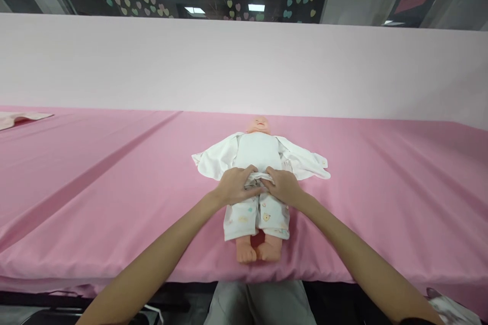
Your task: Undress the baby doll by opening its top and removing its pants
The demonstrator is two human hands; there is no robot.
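Note:
A baby doll [260, 124] lies on its back on the pink sheet, head away from me and bare feet towards me. It wears white trousers [241, 218] printed with small coloured figures. A white top [220, 156] lies spread open on both sides of its body, with a white layer over the chest. At the doll's waist, my left hand [238, 185] and my right hand [282, 185] pinch a bunched white fold of cloth [259, 176] between thumbs and fingers. Whether that fold belongs to the waistband or the layer above is hard to tell.
The pink-covered table [125, 203] stretches wide to both sides, its front edge just past the doll's feet. A light cloth [23, 119] lies at the far left. Behind stands a white low wall [190, 66] under dark glass. Some fabric [455, 310] shows at the lower right.

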